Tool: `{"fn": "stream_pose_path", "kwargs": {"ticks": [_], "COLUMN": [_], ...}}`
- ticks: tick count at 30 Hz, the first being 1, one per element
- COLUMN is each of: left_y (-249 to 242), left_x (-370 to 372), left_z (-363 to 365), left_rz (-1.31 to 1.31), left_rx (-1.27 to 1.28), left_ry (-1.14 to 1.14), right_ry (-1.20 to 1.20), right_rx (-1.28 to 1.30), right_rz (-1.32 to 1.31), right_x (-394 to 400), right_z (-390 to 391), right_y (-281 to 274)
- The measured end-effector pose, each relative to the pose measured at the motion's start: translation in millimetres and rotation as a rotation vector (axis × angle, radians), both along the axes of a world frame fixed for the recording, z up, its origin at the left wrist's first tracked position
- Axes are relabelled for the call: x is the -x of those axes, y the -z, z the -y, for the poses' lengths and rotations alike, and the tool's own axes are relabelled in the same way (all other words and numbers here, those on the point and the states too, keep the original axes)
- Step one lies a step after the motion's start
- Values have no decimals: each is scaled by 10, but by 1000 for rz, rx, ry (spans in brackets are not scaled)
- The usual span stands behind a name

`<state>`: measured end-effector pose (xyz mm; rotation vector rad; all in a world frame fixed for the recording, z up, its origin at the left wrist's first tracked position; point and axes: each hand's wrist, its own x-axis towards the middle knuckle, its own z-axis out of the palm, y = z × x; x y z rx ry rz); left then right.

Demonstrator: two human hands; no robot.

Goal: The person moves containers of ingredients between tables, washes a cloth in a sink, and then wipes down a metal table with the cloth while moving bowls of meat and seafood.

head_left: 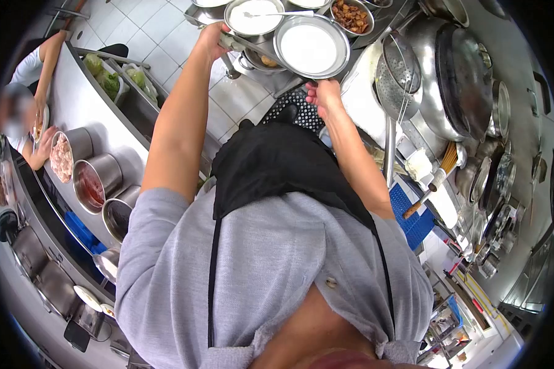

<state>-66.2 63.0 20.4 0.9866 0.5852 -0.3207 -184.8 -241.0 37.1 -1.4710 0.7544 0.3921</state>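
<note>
My left hand [214, 42] is closed around the near left edge of a metal rack [252, 47] that carries several bowls. A pale crumpled cloth or wrapper [231, 43] lies beside its fingers. My right hand [323, 95] is just below a metal bowl of white contents [312, 47], fingers curled inward; what they grip is hidden. Behind that bowl is another white-filled bowl [252, 21] with a spoon [280, 13] lying across it. To the right sits a bowl of brown chopped pieces [351, 16]. Under the rack's edge a pot [261, 61] partly shows.
A strainer [399, 86] rests near a large wok [468, 80] on the right. A bamboo brush [443, 169] lies nearer me. On the left, a steel counter [114, 117] holds metal pots [98, 178]; another person [34, 104] stands beyond it. Vegetable bins [114, 83] sit below.
</note>
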Motion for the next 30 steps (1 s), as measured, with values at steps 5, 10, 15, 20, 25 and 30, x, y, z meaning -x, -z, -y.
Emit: {"fn": "stream_pose_path", "kwargs": {"ticks": [5,10,15,20,25,30], "left_y": [14,45,114,173,216,-45], "left_x": [19,-2,-17,-5,21,54], "left_z": [-25,-31,-37,-89,-169,-35], "left_rz": [-10,-32,9,25,66,87], "left_rx": [-38,24,46,53,42,-31], "left_ry": [-28,-34,-29,2,32,160], "right_ry": [-54,-45,-129,-126,-87,-201], "right_rx": [3,35,113,90,31,217], "right_rz": [-25,-5,4,16,12,107], "right_x": [13,24,20,35,78,50], "right_z": [-7,-38,13,4,-28,28], "right_y": [-41,-108,-132,-99,-114,166]}}
